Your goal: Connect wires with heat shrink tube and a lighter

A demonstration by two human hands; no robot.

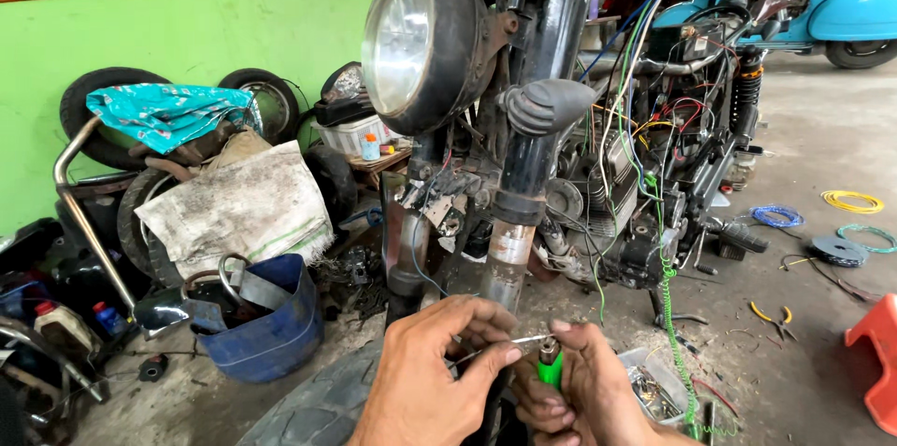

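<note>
My left hand (434, 376) pinches a thin grey wire (500, 346) between thumb and fingers, low in the head view. The wire's end reaches the metal top of a green lighter (550, 367), which my right hand (584, 390) grips upright. Both hands hover just above the front tyre (322, 409) of a stripped black motorcycle, close to its fork leg (509, 259). The round headlight (411, 40) hangs above them. No flame shows at the lighter.
Loose coloured wiring (645, 119) hangs off the motorcycle frame, with a green coiled cable (673, 315) dropping to the floor. A blue bucket (271, 325), old tyres and sacks crowd the left by the green wall. Wire coils (852, 201), pliers (768, 315) and an orange stool (878, 353) lie right.
</note>
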